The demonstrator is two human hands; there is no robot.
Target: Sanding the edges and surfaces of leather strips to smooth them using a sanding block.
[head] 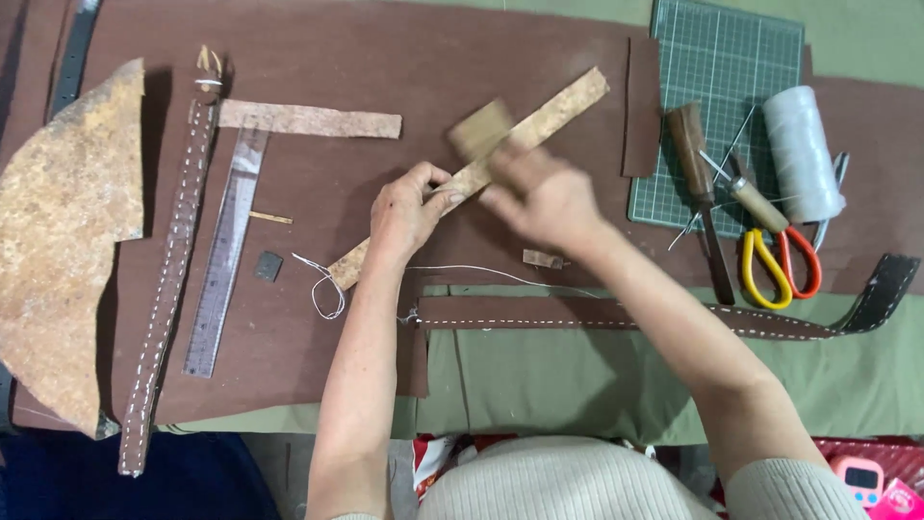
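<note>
Firmly, left hand (409, 207) pinches a mottled cork-like strip (558, 106) — right hand (539, 197) grips a blurred block (479, 128).

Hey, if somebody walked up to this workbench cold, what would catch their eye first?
Probably the two hands at the centre: the left hand pins a long tan leather strip lying diagonally, while the right hand, blurred, holds a small wooden block on it. Next, the big mottled tan hide piece at the far left edge, and at the right the scissors with yellow and red handles beside a white thread spool.
</note>
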